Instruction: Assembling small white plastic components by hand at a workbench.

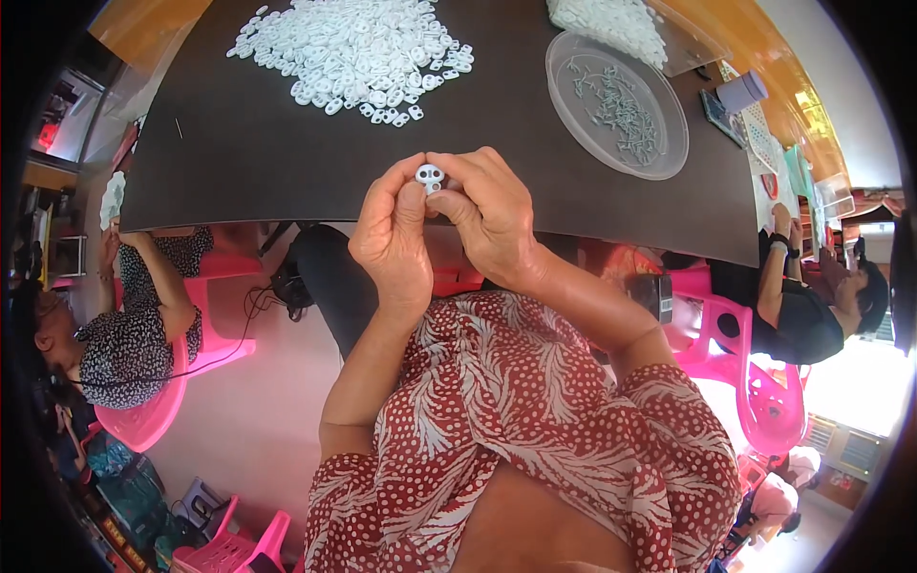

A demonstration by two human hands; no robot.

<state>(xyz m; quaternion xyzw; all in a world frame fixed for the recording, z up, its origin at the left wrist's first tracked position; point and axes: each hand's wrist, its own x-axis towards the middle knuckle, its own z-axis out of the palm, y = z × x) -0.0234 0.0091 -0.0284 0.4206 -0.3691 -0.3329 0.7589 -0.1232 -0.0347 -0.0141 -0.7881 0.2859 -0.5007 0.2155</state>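
Note:
Between the fingertips of both hands, at the table's near edge, is a small white plastic piece with round holes (430, 176). My left hand (394, 244) pinches it from the left, with the thumb below and the fingers curled over the top. From the right, my right hand (495, 218) closes on the same piece, thumb and forefinger against it. The fingertips hide part of it. A big heap of similar white plastic pieces (353, 53) lies beyond my hands to the left. Far right stands a round clear tray (669, 107) holding small thin greyish pieces (621, 110), too small to name.
The dark table (239, 162) spans the front. A clear container of white pieces (611, 27) stands behind the tray, near a lilac cup (742, 91) and a phone (721, 116). People sit at left (134, 353) and right (812, 306) on pink plastic chairs.

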